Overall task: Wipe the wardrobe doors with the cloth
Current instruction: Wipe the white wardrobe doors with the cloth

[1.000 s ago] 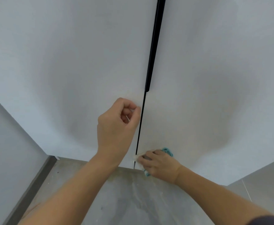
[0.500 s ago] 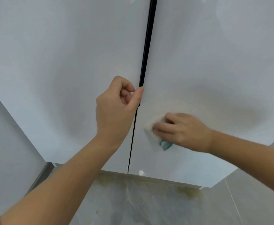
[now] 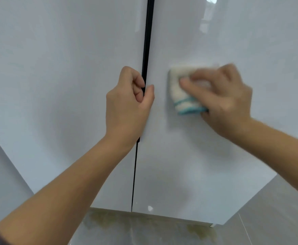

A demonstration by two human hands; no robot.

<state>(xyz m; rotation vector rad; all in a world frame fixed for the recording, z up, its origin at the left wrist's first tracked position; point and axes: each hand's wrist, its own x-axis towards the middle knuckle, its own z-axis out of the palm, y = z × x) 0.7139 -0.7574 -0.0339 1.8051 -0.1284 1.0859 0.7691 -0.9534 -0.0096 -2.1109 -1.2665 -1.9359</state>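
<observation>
Two glossy white wardrobe doors fill the view, the left door (image 3: 56, 85) and the right door (image 3: 233, 165), split by a black vertical handle strip (image 3: 149, 32). My left hand (image 3: 127, 103) curls its fingers round the edge at that strip, thumb on the right door. My right hand (image 3: 222, 99) holds a folded white cloth with a teal border (image 3: 178, 96) flat against the right door, fingers curled over it and blurred by motion.
A grey marbled floor (image 3: 144, 232) with yellowish stains runs under the doors. A grey wall (image 3: 1, 174) adjoins the wardrobe on the left. More floor tile shows at the lower right (image 3: 277, 218).
My right hand carried the cloth up the right door, from its bottom edge to handle height. My left hand slid up along the door gap to the black strip.
</observation>
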